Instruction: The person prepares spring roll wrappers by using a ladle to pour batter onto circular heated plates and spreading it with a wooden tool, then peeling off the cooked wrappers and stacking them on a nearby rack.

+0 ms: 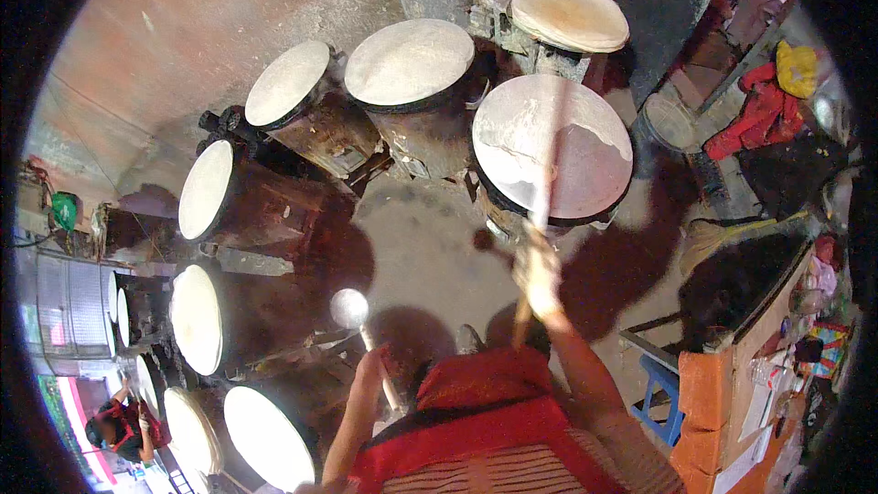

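Observation:
My left hand (379, 360) grips the wooden handle of a ladle (350, 309), whose round pale bowl points away from me. A long flat stick (554, 130), blurred by motion, is gripped in my right hand (538, 274). That stick reaches across a round griddle (597, 182) in front of me. White batter or a thin pale sheet (507, 116) covers the griddle's far and left parts with a ragged edge. Its lower right part looks bare. Whether the stick touches the surface, I cannot tell.
More round griddles with white tops, such as one (411, 62), stand on drum-like stoves (422, 137) curving leftward. A stack of round sheets (569, 17) sits behind. At right are a bucket (671, 122), a blue stool (655, 401) and an orange-sided box (699, 412). Another person (127, 429) works far left.

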`<state>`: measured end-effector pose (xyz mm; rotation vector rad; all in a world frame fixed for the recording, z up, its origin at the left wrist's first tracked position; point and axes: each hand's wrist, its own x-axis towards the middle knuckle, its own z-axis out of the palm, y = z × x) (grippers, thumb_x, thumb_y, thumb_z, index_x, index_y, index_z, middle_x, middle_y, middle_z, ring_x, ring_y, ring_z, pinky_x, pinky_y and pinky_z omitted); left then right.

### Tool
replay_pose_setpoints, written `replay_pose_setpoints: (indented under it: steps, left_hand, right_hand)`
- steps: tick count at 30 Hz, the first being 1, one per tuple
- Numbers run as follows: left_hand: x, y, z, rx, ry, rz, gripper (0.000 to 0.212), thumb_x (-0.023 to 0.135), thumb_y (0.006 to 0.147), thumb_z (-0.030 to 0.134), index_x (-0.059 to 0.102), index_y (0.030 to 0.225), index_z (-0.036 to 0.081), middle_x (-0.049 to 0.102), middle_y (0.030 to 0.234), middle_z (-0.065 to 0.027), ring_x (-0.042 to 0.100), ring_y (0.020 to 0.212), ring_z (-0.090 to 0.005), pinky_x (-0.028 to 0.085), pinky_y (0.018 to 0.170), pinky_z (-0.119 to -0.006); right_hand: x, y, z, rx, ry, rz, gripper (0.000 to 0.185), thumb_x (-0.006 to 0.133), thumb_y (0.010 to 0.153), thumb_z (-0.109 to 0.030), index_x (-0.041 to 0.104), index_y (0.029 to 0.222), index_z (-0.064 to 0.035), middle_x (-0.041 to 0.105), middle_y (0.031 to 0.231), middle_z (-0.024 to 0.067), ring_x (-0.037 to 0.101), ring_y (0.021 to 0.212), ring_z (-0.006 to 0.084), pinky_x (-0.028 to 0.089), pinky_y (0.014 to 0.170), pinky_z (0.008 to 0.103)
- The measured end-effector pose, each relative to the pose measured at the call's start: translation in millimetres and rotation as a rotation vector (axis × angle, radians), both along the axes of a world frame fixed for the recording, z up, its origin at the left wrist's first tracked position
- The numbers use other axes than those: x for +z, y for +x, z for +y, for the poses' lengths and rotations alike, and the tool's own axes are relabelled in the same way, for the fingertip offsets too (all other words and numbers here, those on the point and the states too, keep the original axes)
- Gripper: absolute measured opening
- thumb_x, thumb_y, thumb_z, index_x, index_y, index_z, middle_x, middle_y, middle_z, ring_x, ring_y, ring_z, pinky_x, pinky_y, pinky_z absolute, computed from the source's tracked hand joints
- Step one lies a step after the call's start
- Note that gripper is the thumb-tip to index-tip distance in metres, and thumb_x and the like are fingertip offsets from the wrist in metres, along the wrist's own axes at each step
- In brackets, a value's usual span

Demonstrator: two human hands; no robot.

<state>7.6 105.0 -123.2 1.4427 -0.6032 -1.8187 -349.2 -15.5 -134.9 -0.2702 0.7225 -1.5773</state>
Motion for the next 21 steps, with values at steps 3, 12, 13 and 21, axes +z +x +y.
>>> replay_pose_setpoints:
  steps: [3, 12, 13, 21]
  left_hand:
    - [7.0, -4.4, 5.7, 0.384, 0.251, -0.082, 0.032, 0.05, 0.086, 0.025, 0.055, 0.104, -0.001, 0.054, 0.072, -0.0001, 0.049, 0.06, -0.011, 0.04, 0.052, -0.024]
    - [34.9, 24.1, 57.0, 0.27, 0.166, 0.07, 0.04, 0.047, 0.087, 0.029, 0.047, 0.115, 0.0, 0.059, 0.084, -0.0042, 0.056, 0.073, -0.0166, 0.046, 0.066, -0.029]
    - [36.3, 21.5, 55.5, 0.22, 0.135, 0.169, 0.043, 0.045, 0.088, 0.03, 0.044, 0.119, 0.001, 0.058, 0.086, -0.0034, 0.056, 0.076, -0.0151, 0.046, 0.067, -0.028]
    - [-58.5, 61.6, 72.2, 0.014, 0.008, 0.024, 0.039, 0.034, 0.093, 0.031, 0.049, 0.113, 0.001, 0.055, 0.101, -0.0077, 0.055, 0.088, -0.0175, 0.044, 0.079, -0.029]
  right_hand:
    - [-0.4, 80.2, -108.3, -0.116, 0.122, 0.326, 0.019, 0.046, 0.091, -0.024, 0.053, 0.106, -0.0144, 0.039, 0.054, -0.0069, 0.032, 0.033, 0.0047, 0.026, 0.029, 0.0219]
    - [-76.8, 113.2, -114.8, -0.135, 0.119, -0.206, 0.026, 0.045, 0.087, -0.044, 0.058, 0.088, -0.0223, 0.05, 0.054, -0.0051, 0.042, 0.039, 0.0069, 0.032, 0.035, 0.0209]
    - [-61.7, 101.8, -94.4, -0.171, 0.246, -0.135, 0.026, 0.044, 0.087, -0.045, 0.057, 0.089, -0.023, 0.046, 0.052, -0.0059, 0.04, 0.036, 0.0076, 0.031, 0.033, 0.0213]
    - [29.8, 3.8, -12.8, -0.28, 0.543, 0.278, 0.018, 0.043, 0.091, -0.029, 0.048, 0.108, -0.0249, 0.04, 0.055, -0.0035, 0.036, 0.037, 0.0083, 0.028, 0.03, 0.0221]
